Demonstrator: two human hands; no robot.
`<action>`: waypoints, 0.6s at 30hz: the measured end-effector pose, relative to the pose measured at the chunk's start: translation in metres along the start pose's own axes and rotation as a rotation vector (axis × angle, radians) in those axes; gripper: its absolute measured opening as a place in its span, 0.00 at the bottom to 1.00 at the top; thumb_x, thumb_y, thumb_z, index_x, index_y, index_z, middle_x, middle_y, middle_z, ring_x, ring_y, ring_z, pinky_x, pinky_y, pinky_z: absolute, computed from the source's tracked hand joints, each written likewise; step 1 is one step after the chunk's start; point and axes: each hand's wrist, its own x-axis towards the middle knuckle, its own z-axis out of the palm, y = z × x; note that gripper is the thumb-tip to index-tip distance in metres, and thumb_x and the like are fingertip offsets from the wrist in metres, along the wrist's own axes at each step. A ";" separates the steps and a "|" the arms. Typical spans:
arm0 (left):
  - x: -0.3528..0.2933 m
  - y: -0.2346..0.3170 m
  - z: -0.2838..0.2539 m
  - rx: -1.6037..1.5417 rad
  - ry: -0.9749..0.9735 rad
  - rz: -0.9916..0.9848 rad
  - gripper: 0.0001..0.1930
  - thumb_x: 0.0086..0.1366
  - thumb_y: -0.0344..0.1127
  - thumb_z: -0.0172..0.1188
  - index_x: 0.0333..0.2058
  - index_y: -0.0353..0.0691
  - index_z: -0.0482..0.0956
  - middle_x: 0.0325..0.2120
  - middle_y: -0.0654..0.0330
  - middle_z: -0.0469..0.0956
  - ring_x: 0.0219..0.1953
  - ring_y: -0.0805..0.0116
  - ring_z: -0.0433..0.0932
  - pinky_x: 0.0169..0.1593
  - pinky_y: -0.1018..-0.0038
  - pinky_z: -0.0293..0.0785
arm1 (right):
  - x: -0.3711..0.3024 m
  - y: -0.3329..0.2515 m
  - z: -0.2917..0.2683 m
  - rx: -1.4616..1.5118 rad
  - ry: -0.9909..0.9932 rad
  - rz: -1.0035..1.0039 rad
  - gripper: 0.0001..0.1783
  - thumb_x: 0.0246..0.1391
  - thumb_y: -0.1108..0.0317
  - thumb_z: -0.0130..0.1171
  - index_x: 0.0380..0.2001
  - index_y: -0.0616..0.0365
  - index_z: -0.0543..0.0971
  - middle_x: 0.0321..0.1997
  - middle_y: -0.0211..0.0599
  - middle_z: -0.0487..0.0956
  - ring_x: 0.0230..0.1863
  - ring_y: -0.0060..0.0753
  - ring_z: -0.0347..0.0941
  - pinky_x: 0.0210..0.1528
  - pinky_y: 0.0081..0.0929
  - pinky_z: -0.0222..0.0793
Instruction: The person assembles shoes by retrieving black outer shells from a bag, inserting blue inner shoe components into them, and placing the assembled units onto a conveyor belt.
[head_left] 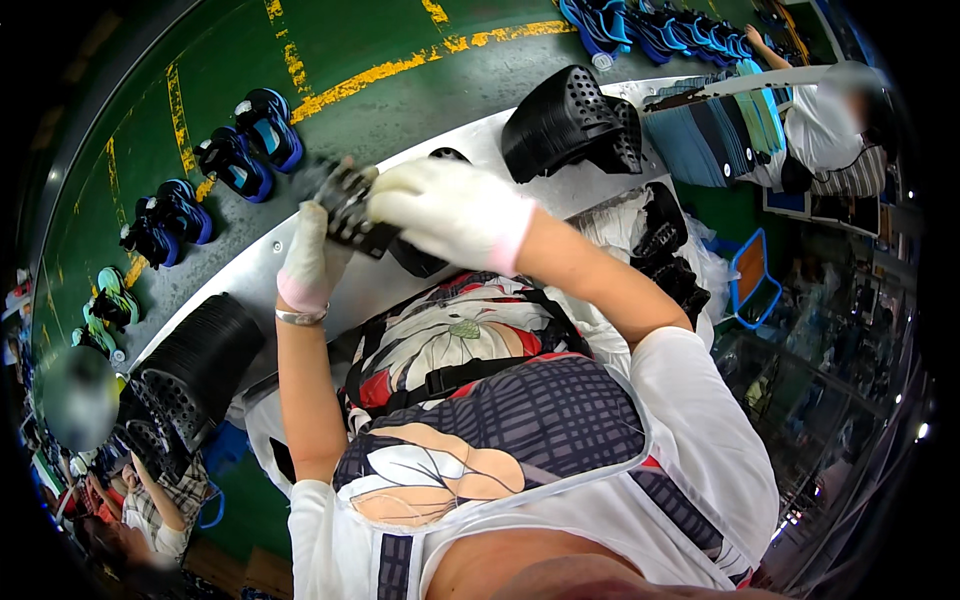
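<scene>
Above the pale metal worktop (470, 140), both of my hands, in white gloves, grip a black perforated shoe upper (350, 205), which is blurred by motion. My left hand (315, 258) holds its near left side with the thumb raised. My right hand (450, 212) closes over its right end, hiding that part. Just below my right hand, another black piece (418, 258) rests at the worktop's near edge, partly covered. A nested stack of black perforated uppers (565, 120) stands to the right, and a second nested stack (205, 355) lies to the left.
Blue-and-black shoes (265, 130) and green ones (115, 295) line the conveyor on the far side. White cloth and black pieces (665, 245) lie to my right, near a blue-framed stool (757, 278). People work at both sides; blue-grey sheets (695, 140) are stacked by the right one.
</scene>
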 end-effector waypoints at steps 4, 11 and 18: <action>-0.012 0.001 -0.022 -0.045 0.086 0.048 0.37 0.61 0.55 0.57 0.60 0.35 0.59 0.50 0.57 0.70 0.51 0.67 0.71 0.56 0.69 0.67 | 0.026 -0.001 0.029 0.185 -0.131 0.111 0.16 0.42 0.72 0.58 0.39 0.59 0.73 0.39 0.41 0.74 0.43 0.45 0.72 0.46 0.35 0.69; -0.008 0.000 -0.057 0.127 0.275 0.231 0.31 0.59 0.47 0.62 0.55 0.35 0.64 0.45 0.56 0.74 0.46 0.68 0.75 0.51 0.72 0.72 | 0.060 0.003 0.059 0.259 -0.300 0.418 0.29 0.46 0.52 0.60 0.47 0.62 0.73 0.40 0.51 0.77 0.42 0.51 0.74 0.45 0.37 0.69; 0.001 0.009 -0.093 0.002 0.402 0.179 0.23 0.60 0.45 0.62 0.48 0.36 0.69 0.40 0.60 0.75 0.43 0.70 0.74 0.49 0.72 0.70 | 0.094 0.000 0.086 -0.002 -0.275 0.439 0.19 0.45 0.52 0.56 0.27 0.58 0.73 0.25 0.43 0.75 0.29 0.50 0.73 0.32 0.39 0.69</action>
